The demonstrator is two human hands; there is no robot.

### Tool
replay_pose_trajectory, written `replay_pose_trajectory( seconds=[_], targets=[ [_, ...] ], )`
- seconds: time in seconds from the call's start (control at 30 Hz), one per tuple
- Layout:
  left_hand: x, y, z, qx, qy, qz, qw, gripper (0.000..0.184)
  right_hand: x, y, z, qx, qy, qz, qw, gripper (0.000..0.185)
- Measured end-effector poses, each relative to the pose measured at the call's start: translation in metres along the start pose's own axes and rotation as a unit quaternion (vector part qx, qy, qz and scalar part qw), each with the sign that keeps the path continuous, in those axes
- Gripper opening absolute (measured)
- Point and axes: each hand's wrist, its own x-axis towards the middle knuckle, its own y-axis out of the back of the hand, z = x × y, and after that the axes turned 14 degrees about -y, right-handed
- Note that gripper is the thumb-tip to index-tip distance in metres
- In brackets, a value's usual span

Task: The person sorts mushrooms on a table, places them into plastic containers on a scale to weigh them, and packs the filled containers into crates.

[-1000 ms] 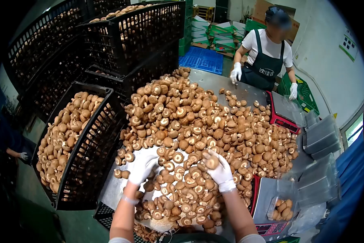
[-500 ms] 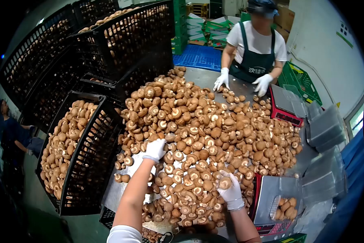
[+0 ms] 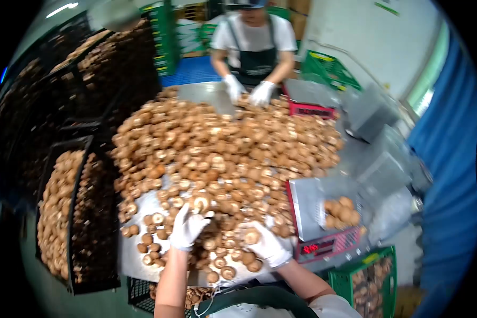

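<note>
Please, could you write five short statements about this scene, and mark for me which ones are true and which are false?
1. The person's right hand holds a mushroom. True.
2. The person's left hand is bare. False: it wears a white glove.
3. The nearer scale has some mushrooms on top. True.
4. The black crate in the left foreground holds nothing. False: it is filled with mushrooms.
5. The co-worker across the table wears a white apron. False: the apron is dark.
</note>
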Motion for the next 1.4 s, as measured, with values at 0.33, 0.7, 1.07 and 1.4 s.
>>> replay_pose_trajectory(
  seconds=[0.33, 0.7, 1.07, 1.4],
  targets=[
    [-0.004, -0.055, -0.086, 0.193, 0.027, 0.016, 0.981, 0.042, -0.124, 0.032, 0.04, -0.182, -0.041, 0.038, 0.982, 0.031],
    [0.027, -0.197, -0.254, 0.614, -0.206, -0.227, 0.727, 0.045, -0.265, 0.103, -0.068, -0.231, 0.104, 0.2, 0.946, 0.025],
    [0.066, -0.234, -0.308, 0.617, -0.129, -0.456, 0.628, 0.042, -0.327, 0.205, -0.104, -0.056, 0.18, 0.257, 0.948, 0.033],
    [-0.035, -0.151, -0.283, 0.518, -0.066, 0.021, 0.853, 0.039, -0.214, 0.25, -0.21, -0.173, 0.123, 0.278, 0.937, 0.05]
  ],
)
